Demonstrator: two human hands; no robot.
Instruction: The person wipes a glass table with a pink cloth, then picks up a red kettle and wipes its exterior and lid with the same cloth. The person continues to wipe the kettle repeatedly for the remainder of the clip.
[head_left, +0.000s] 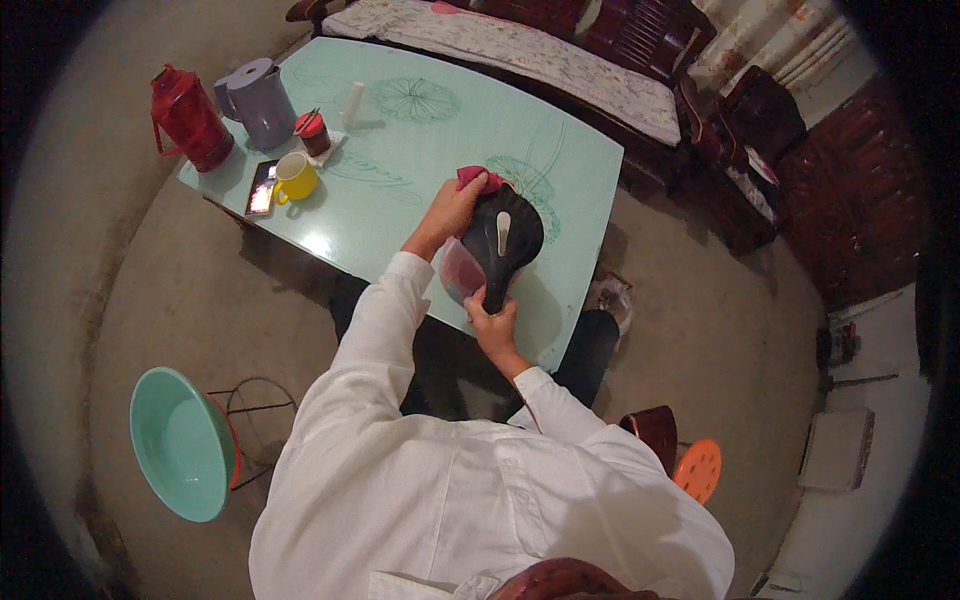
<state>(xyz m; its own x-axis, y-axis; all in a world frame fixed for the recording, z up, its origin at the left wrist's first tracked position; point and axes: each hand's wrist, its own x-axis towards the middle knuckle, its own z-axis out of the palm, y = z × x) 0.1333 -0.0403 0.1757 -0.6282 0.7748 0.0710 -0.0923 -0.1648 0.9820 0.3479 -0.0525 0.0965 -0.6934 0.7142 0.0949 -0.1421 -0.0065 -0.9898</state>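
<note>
A jug-like vessel (511, 225) with a black top, a cream-coloured inlay and a translucent pinkish body is held over the near right part of the glass-topped table (420, 180). Its black handle points towards me, and my right hand (495, 326) is closed around the end of it. At the vessel's far left side, my left hand (450, 214) pinches a crumpled red cloth (480, 180) against the rim of the black top. Whether the vessel's base touches the table is hidden.
On the table's left stand a red thermos flask (191, 120), a grey lidded pitcher (262, 105), a red-lidded jar (312, 133), a yellow mug (295, 177) and a phone (262, 187). A turquoise basin (180, 442) rests on a stool at left; an orange stool (697, 471) is at right.
</note>
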